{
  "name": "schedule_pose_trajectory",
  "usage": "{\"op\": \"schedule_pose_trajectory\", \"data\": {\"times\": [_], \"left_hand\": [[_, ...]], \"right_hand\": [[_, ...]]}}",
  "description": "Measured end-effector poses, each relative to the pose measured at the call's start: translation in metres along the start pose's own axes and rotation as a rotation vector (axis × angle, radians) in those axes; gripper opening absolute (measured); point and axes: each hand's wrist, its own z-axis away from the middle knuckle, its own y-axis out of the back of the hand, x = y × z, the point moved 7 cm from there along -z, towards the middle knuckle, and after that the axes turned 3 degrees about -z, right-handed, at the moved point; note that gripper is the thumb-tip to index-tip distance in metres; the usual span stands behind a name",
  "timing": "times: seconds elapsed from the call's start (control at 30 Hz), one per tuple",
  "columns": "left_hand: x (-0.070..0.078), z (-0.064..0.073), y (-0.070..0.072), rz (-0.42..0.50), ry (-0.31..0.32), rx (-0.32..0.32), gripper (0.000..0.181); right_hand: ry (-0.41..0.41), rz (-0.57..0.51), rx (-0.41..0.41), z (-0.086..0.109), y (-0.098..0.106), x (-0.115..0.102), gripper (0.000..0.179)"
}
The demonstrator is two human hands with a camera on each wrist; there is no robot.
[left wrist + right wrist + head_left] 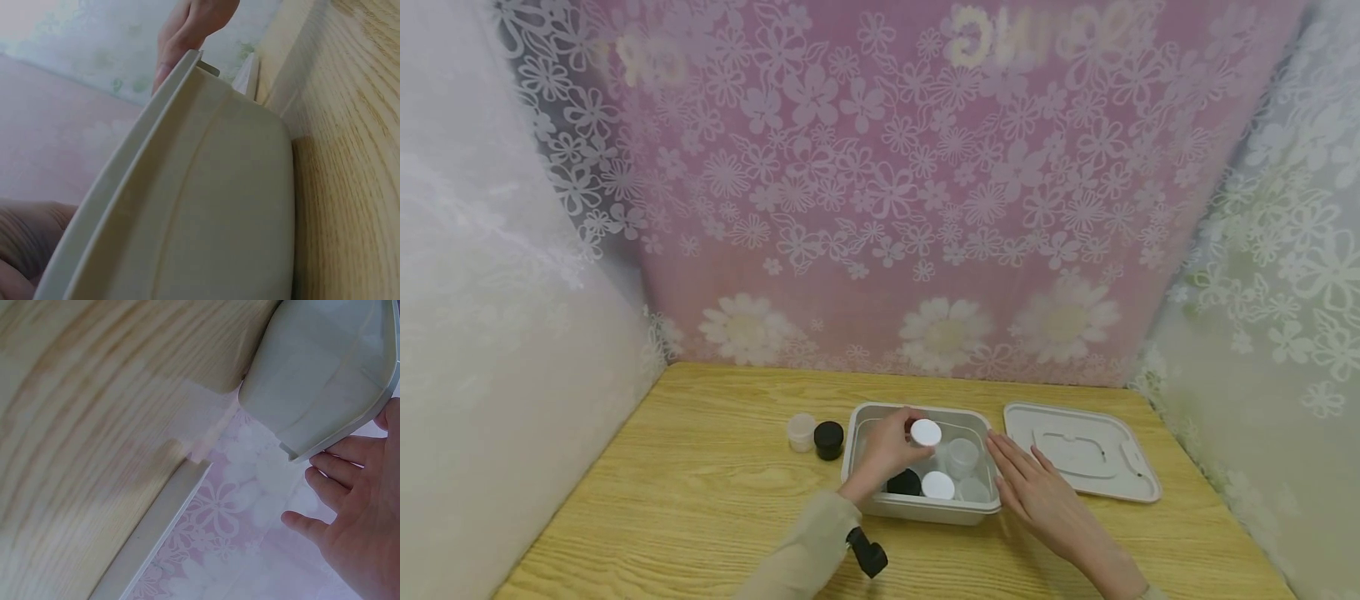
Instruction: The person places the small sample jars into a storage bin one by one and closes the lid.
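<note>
My left hand (891, 450) pinches a small jar with a white lid (926, 432) over the left part of a pale plastic bin (936, 512). Straight fingers of my right hand (1037, 492) lie along the bin's right rim. Within the bin are a black-lidded jar (904, 482), another white-lidded jar (938, 485) and clear-lidded jars (962, 454) on the right side. In the left wrist view the bin's outer wall (231, 187) hides most of the left hand. The right wrist view has the right hand (362, 487) with fingertips right at the rim.
Left of the bin, a clear jar (801, 432) and a black jar (829, 440) stand side by side on the wooden table (700, 483). The bin's flat lid (1082, 452) lies at the right. Patterned curtains (887, 208) enclose the back and sides.
</note>
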Motion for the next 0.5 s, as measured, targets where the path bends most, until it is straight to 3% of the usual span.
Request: {"op": "schedule_pose_trajectory", "data": {"times": [0.17, 0.23, 0.33, 0.5], "left_hand": [[0.002, 0.0, -0.005, -0.063, 0.026, 0.001, 0.037], [0.001, -0.001, -0.009, -0.071, 0.09, -0.027, 0.039], [-0.003, -0.004, -0.015, -0.096, 0.137, -0.049, 0.04], [-0.006, -0.005, -0.019, -0.118, 0.152, -0.079, 0.041]], "right_hand": [[-0.002, 0.001, -0.001, 0.001, -0.002, 0.001, 0.053], [-0.004, 0.002, -0.004, 0.001, -0.002, 0.001, 0.053], [-0.005, -0.001, -0.003, 0.002, -0.001, 0.001, 0.052], [-0.028, -0.026, -0.007, 0.001, -0.001, 0.002, 0.052]]}}
